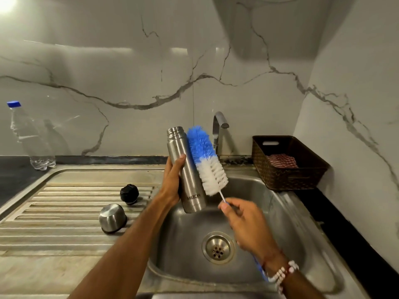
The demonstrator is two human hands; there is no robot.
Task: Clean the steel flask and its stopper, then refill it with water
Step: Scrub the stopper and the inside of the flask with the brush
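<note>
Two later steps seem left — stopper (129, 193), refill; left fingers (179, 166) grip the open flask (190, 180), right fingers (228, 207) pinch the brush (207, 160).

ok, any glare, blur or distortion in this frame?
Head view: blown-out glare top left, soft reflections streak the marble wall; wide-angle lens bends the sink edges; right hand slightly motion-blurred; steel flask and bottle brush sharp.

The right wrist (277, 263) wears a white bead bracelet (283, 272) (and a reddish thread (272, 257)).
</note>
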